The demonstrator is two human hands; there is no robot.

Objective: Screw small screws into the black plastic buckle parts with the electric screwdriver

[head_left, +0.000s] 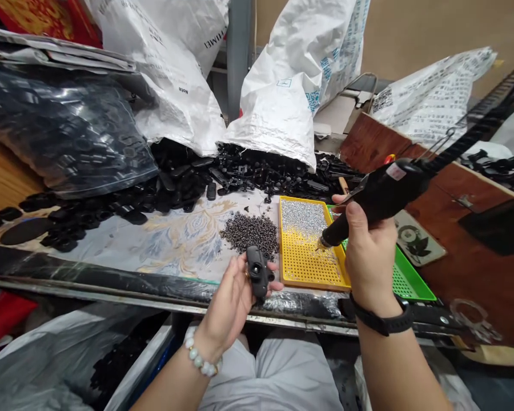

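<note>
My left hand (235,297), a beaded bracelet at its wrist, holds a black plastic part (257,270) near the table's front edge. Wrapped round a black electric screwdriver (379,194), my right hand (370,257) is over the trays. The screwdriver's tip points down at the yellow perforated tray (312,275), which holds many small silver screws (304,216). Part of a green tray (411,282) shows behind my right hand. Left of the yellow tray lies a pile of small dark metal pieces (251,233).
Black plastic parts (265,171) are heaped along the back, below white sacks (278,97). A clear bag of black parts (68,131) lies at the left. On the right leans a reddish-brown board (475,251). An open bag (68,354) sits below the table edge.
</note>
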